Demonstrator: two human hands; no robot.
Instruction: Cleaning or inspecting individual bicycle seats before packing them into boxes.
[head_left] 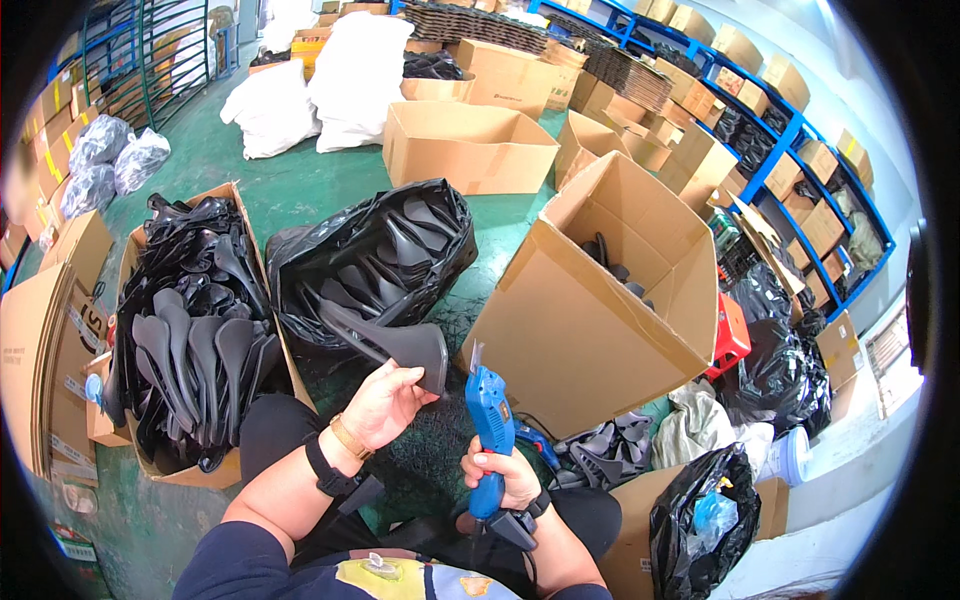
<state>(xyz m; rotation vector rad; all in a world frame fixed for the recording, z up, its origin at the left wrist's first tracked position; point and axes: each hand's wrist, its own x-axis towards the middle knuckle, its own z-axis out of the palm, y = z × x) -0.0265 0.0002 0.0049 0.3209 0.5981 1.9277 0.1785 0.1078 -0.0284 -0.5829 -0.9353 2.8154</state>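
My left hand (382, 408) pinches the wide rear end of a black bicycle saddle shell (408, 345), whose long nose points away to the upper left. In my right hand (508, 477) is a blue handheld power tool (489, 408), held upright with a thin metal blade at its top. The blade is just right of the saddle shell and apart from it. Beyond my left hand, a black plastic bag (455, 215) stands open with several similar saddle shells inside. An open carton (225, 472) at my left is heaped with more shells.
A tall open carton (575, 330) at the right holds some dark parts. Black scraps (605, 455) lie by its base, beside a second blue tool (540, 447). A bag-lined box (705, 530) sits near my right knee. White sacks (360, 85), cartons and blue shelving (790, 135) stand farther back.
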